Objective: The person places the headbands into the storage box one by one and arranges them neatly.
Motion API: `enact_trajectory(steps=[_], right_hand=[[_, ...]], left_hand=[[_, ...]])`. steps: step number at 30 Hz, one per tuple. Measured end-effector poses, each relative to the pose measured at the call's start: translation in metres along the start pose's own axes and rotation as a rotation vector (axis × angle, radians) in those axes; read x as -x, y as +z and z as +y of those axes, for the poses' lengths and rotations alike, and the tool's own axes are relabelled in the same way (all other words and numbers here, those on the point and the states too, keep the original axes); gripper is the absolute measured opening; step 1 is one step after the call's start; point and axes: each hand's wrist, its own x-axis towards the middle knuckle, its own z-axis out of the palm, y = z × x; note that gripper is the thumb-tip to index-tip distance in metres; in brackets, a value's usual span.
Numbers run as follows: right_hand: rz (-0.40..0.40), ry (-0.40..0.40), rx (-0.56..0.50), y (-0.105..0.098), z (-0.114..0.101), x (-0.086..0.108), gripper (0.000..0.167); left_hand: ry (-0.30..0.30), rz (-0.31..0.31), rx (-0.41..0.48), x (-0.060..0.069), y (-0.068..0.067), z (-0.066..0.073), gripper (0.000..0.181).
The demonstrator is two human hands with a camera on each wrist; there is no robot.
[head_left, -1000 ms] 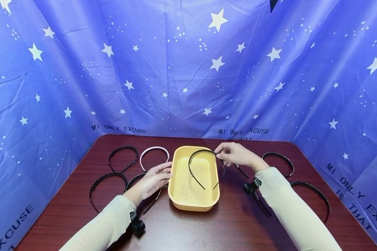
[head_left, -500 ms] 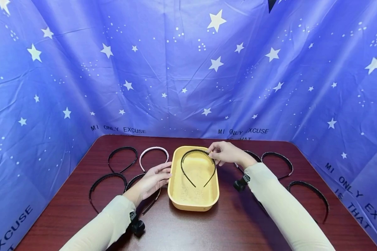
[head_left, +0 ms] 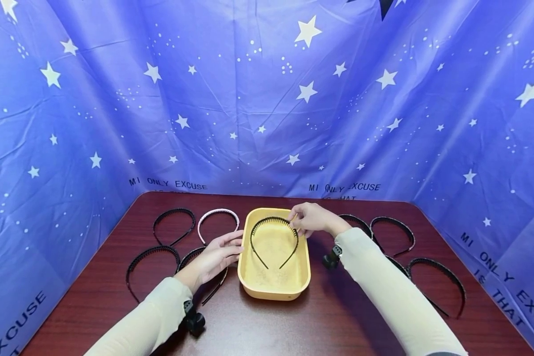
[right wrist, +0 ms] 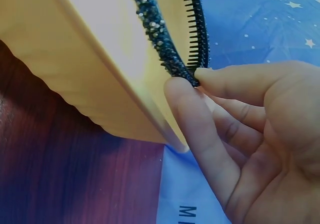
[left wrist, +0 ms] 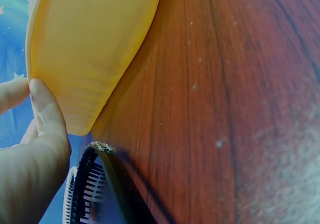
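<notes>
Headband [head_left: 273, 218] was within the tray's [head_left: 267, 294] outline — arch at the far end, tips pointing nearward. Couldn't tell if the tips touched the floor.

Nearest: table [head_left: 253, 329] in front of the tray had the most open room for pulling back. Right sleeve [head_left: 382, 282] passed over one of the right bands [head_left: 392, 219]; a low elbow could have dragged it.

Left hand [head_left: 211, 258]: fingers fairly straight, touching the tray's left side, not wrapped round it. It partly covered one of the left bands [head_left: 153, 248], so a careless lift could snag that. If it let up, a bump could shift the tray.

Right hand [head_left: 315, 219]: thumb and forefinger pinched the headband's right shoulder, just by the tray's right rim. Main risk, I'd judge — teeth or knuckles catching that rim, or an off-centre release tipping the band.

Further out: pink band [head_left: 218, 211] near the tray's left, little gap. Table's back edge lay near the tray's far end, curtain [head_left: 267, 99] behind.
</notes>
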Motion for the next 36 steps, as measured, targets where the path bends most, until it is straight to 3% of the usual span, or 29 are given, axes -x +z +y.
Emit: enact_trajectory(steps=[28, 36], right_hand=[[-0.039, 0.059, 0.112, 0.022, 0.0, -0.01, 0.009], [-0.014, 0.051, 0.203, 0.026, -0.001, -0.012, 0.008]], left_hand=[[0.024, -0.02, 0.005, 0.001, -0.001, -0.001, 0.065], [0.004, -0.01, 0.008, 0.0, 0.0, 0.0, 0.063]])
